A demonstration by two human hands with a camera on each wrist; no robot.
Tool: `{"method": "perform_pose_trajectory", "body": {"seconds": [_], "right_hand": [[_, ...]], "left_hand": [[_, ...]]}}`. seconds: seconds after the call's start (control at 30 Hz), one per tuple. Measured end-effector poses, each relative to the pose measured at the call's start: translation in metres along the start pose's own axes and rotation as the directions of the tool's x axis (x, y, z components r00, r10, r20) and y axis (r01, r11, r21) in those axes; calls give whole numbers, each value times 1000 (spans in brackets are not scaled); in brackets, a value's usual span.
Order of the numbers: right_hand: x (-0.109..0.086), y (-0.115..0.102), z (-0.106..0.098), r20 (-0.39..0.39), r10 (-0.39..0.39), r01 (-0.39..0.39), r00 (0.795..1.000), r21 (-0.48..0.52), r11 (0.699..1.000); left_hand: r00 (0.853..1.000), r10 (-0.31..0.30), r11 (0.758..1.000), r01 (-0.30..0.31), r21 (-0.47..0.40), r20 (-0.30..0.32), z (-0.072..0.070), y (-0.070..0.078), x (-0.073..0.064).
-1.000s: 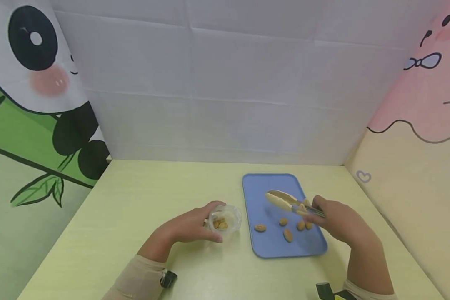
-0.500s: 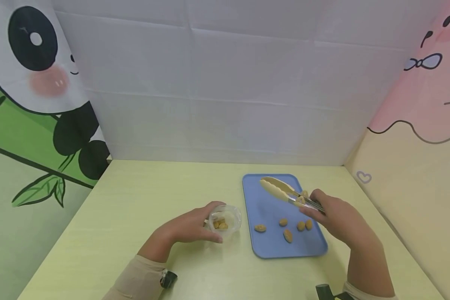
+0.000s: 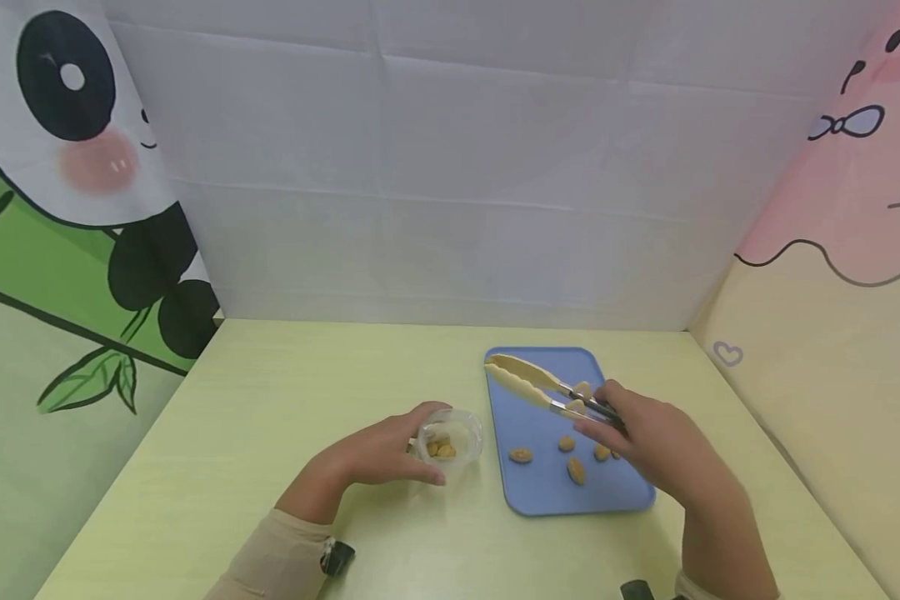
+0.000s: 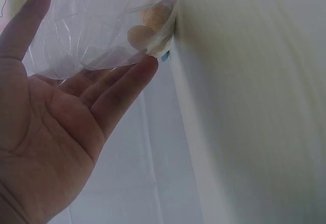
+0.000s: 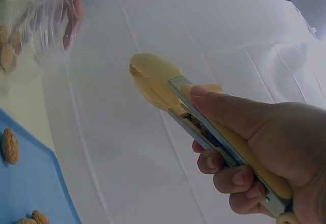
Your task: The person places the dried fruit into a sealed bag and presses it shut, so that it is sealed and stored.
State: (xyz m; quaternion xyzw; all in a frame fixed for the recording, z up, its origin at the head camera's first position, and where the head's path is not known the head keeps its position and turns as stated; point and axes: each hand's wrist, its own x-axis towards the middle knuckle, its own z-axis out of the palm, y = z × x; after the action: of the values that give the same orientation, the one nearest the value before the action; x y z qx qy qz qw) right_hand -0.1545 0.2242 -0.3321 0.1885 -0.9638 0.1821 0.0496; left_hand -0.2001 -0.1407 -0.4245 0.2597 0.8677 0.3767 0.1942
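Observation:
My left hand (image 3: pixel 378 450) holds a clear plastic bag (image 3: pixel 468 437) upright on the table, thumb on one side and fingers on the other. Several brown nuts (image 3: pixel 441 450) lie in the bottom of the bag. My right hand (image 3: pixel 648 429) grips a pair of tongs (image 3: pixel 521 379) with pale yellow scalloped tips, above the blue tray (image 3: pixel 528 500). In the right wrist view a brown bit, perhaps a nut (image 5: pixel 134 70), shows at the tips of the tongs; most of it is hidden. Several wrinkled oval nuts (image 3: pixel 576 471) rest on the tray.
The blue tray lies right of the bag, a small gap between them. A pale yellow tabletop (image 3: pixel 322 367) runs back to a white cloth backdrop (image 3: pixel 450 250). Cartoon-printed panels (image 3: pixel 855 333) stand at both sides.
My right hand has carried the tongs up and leftward across the tray, bringing their tips nearer the bag. The left hand and the bag have stayed in place.

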Motion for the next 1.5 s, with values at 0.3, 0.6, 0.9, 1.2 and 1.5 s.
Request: {"method": "perform_pose_trajectory", "body": {"seconds": [0.3,0.6,0.9,1.2,1.5], "right_hand": [[-3,-17,3,-38,-77,77,996,0,997],[-2,-30,5,42,-88,86,995,49,995],[2,-20,9,72,14,-22,997,118,993],[5,-9,8,22,29,-31,999,84,996],[4,6,6,23,89,-90,996,50,995]], "left_hand": [[1000,-14,1000,14,1,0,-1,6,-4],[1000,-26,1000,26,-2,4,-2,12,-6],[1000,-17,1000,17,0,9,-2,8,-5],[1000,5,1000,-5,-13,12,-2,2,-2],[1000,1,1000,-1,12,0,0,-4,1]]}}
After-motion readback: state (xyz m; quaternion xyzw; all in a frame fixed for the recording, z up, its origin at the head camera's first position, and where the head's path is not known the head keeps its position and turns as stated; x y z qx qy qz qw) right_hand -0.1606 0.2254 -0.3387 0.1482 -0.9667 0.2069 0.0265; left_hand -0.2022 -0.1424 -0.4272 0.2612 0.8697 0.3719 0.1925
